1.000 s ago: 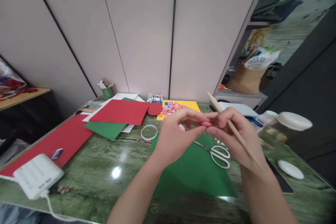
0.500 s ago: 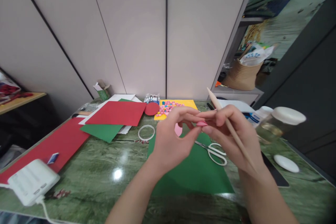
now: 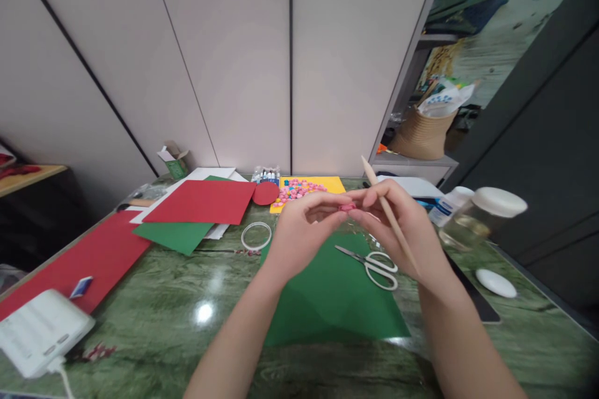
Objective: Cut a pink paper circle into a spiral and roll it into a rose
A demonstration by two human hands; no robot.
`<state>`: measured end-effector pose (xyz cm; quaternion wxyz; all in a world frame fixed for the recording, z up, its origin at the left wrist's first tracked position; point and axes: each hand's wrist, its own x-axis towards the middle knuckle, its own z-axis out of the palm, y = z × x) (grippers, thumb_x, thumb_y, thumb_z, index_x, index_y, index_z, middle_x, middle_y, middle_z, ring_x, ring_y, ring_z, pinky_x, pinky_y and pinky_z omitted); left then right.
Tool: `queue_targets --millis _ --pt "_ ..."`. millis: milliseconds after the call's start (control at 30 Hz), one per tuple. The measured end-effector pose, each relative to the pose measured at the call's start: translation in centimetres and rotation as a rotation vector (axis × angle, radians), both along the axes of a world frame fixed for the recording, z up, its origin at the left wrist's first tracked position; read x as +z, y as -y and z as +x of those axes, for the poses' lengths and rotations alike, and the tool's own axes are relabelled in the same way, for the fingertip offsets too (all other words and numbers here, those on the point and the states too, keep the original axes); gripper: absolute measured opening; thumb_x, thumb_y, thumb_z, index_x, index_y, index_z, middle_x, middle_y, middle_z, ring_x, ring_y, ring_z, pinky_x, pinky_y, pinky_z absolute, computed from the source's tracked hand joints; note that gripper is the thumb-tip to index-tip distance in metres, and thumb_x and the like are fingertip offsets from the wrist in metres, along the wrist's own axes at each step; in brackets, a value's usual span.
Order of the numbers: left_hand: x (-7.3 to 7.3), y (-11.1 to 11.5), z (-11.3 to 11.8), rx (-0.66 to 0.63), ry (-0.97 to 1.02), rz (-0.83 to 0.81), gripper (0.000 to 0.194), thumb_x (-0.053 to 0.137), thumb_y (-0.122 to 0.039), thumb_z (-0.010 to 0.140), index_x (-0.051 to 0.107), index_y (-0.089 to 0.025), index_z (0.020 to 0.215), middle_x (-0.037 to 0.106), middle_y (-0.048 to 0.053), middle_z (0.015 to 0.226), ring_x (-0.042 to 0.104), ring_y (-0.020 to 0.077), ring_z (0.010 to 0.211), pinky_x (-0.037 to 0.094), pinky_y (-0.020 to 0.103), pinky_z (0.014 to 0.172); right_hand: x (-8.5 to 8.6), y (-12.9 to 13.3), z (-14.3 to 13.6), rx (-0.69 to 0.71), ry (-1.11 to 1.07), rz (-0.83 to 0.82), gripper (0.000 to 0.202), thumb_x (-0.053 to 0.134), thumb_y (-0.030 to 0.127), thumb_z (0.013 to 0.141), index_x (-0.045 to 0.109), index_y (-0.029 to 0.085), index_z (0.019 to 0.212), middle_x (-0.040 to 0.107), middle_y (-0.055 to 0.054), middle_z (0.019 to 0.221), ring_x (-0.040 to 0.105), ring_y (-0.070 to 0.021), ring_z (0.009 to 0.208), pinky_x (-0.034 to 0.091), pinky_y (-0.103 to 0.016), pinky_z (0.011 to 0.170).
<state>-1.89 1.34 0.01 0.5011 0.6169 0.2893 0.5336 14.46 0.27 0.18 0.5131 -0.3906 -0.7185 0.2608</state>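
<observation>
Work in hand: a small, soft-looking pink piece (image 3: pixel 347 207), raised above the bench (image 3: pixel 178 312) between the fingertips of both hands. Left hand (image 3: pixel 304 230): thumb and forefinger nearly meet, grip closed to a narrow pinch on the piece's near side; remaining fingers curved. Right hand (image 3: pixel 407 218): thumb and fingertips meet the same piece from the other side, while a pointed wooden stick (image 3: pixel 397 232) lies held across the hand, tip up and free of the piece.

Progress (judged): shaping appears under way; the piece looks gathered, final form too small to make out. Not yet set down.

Standing by: green sheet (image 3: pixel 332 305) flat below the hands, scissors (image 3: pixel 360 257) lying partly on it, blades apart or together unclear. Many small pink, blue and yellow pieces (image 3: pixel 299 189) sit loose on a yellow sheet (image 3: pixel 333 183). Red disc (image 3: pixel 266 194), already round, lies just beside that sheet; no piece seen on it.
</observation>
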Motion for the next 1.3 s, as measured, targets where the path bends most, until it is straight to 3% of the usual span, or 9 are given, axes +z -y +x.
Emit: queue_targets --millis 300,567,700,1000,1300 --pt "0.5 0.8 -0.3 0.101 -0.186 0.176 0.017 0.059 -0.016 0.081 0.068 -0.021 0.095 0.071 0.003 0.102 0.066 0.0142 0.089 0.053 0.028 0.082 -0.4 0.2 -0.1 -0.026 -0.006 0.089 0.017 0.064 0.024 0.083 0.047 0.023 0.080 0.070 -0.003 0.097 0.067 -0.0160 0.084 0.053 -0.028 0.073" --pt "0.2 1.2 0.3 0.235 -0.187 0.261 0.020 0.058 -0.013 0.081 0.064 -0.023 0.098 0.070 0.000 0.095 0.065 0.0113 0.088 0.050 0.021 0.072 -0.9 0.0 -0.8 -0.103 -0.010 0.235 0.017 0.062 0.017 0.083 0.047 0.023 0.080 0.069 -0.002 0.094 0.067 -0.0151 0.086 0.052 -0.026 0.071" --pt "0.2 1.1 0.5 0.238 -0.187 0.260 0.021 0.058 -0.013 0.082 0.061 -0.022 0.100 0.070 0.002 0.098 0.066 0.0129 0.090 0.051 0.024 0.076 -1.2 -0.2 -1.0 -0.138 0.019 0.289 0.016 0.062 0.015 0.083 0.048 0.023 0.082 0.069 -0.002 0.093 0.066 -0.0134 0.080 0.051 -0.025 0.068" --pt "0.1 1.0 0.3 0.222 -0.097 0.266 0.017 0.061 -0.017 0.081 0.061 -0.021 0.098 0.070 0.001 0.096 0.067 0.0119 0.091 0.055 0.025 0.082 -0.8 -0.3 -0.2 -0.097 0.033 0.322 0.015 0.064 0.017 0.082 0.051 0.024 0.086 0.069 -0.003 0.103 0.066 -0.0173 0.098 0.052 -0.032 0.082" --pt "0.1 1.3 0.3 0.252 -0.117 0.364 0.012 0.064 -0.013 0.078 0.068 -0.020 0.086 0.071 0.003 0.092 0.065 0.0151 0.092 0.054 0.029 0.081 -0.9 0.5 0.0 -0.156 0.030 0.444 0.018 0.067 0.011 0.079 0.055 0.023 0.085 0.069 -0.001 0.094 0.066 -0.0144 0.088 0.053 -0.029 0.079"
